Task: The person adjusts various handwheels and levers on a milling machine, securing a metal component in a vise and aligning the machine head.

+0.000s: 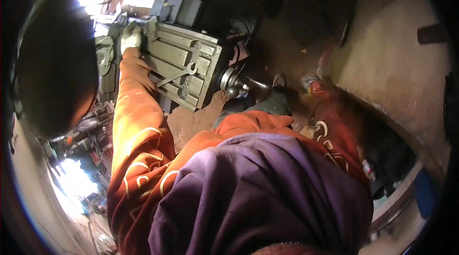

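My left hand [131,38], in a pale work glove, reaches to the far left end of a slotted metal machine table [172,52]. It rests at or just beside a metal block on that end; what its fingers touch is too bright and small to make out. An open-ended wrench [178,74] lies across the table's slots, with metal chips scattered around its jaw. My right hand [311,82], in a greyish glove, hangs low on the right, away from the machine. Shadow and blur hide its fingers.
A round handwheel [230,79] with a crank handle juts from the table's right end. A large dark rounded shape [57,63] fills the upper left. Assorted tools and parts [88,123] crowd the left side. A pale panel [392,59] stands at right.
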The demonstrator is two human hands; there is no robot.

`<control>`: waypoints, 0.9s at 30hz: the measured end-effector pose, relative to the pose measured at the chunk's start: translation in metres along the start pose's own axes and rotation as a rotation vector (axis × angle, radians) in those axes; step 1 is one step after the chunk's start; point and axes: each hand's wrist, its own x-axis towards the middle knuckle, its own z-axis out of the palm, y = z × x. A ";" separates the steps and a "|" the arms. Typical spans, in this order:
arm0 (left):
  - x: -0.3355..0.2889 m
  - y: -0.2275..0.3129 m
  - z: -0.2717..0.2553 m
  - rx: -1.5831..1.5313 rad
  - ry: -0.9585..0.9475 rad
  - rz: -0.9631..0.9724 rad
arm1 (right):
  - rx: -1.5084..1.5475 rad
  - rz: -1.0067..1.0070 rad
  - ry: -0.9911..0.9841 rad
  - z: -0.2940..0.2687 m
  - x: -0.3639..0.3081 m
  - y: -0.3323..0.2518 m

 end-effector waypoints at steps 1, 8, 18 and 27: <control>-0.001 -0.010 -0.004 0.077 -0.020 0.028 | -0.025 -0.009 -0.016 0.018 0.002 -0.011; 0.013 0.004 -0.013 0.051 -0.149 0.199 | -0.248 -0.453 -0.156 0.106 0.086 -0.098; -0.009 -0.004 -0.020 -0.160 0.007 0.200 | -0.586 -0.937 -0.472 0.217 -0.077 -0.316; -0.023 0.010 -0.050 0.154 -0.101 0.451 | -1.339 -1.128 0.045 0.408 -0.085 -0.328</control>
